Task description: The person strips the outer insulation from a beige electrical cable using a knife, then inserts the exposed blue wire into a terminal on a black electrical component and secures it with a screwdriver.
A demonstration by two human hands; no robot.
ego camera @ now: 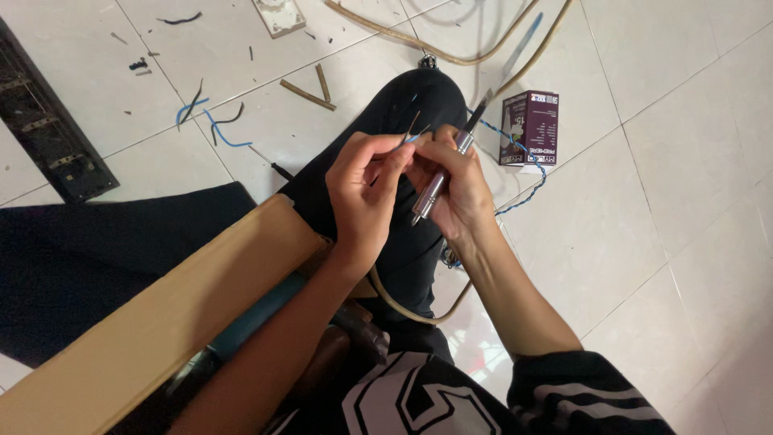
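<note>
- The left hand [366, 193] sits in the middle of the frame. Its thumb and first finger are pinched together on a thin blue wire [413, 137], near the bare end, so the end stays put and points up.
- The right hand [455, 181] is just beside it, touching it. Its fingers are wrapped tight around a silver pen-shaped tool [439, 181]. The dark tip of the tool points to the top of the frame, close to the wire end, so both can meet in one small spot.
- Both hands are held up over the black knee [403, 105], close to the eyes, likely because the wire is so thin.
- The rest of the blue wire runs off to the right, twisted, across the white floor tiles [684, 161], past a small purple box [529, 127] standing just right of the hands.
- A long brown cardboard piece [161, 314] leans across the lap at lower left, under the left arm.
- A tan cable [451, 58] loops along the top of the frame.
- Cut bits of wire [205, 117] lie scattered at upper left, well apart from the hands.
- A dark metal strip [44, 121] lies at the far left edge.
</note>
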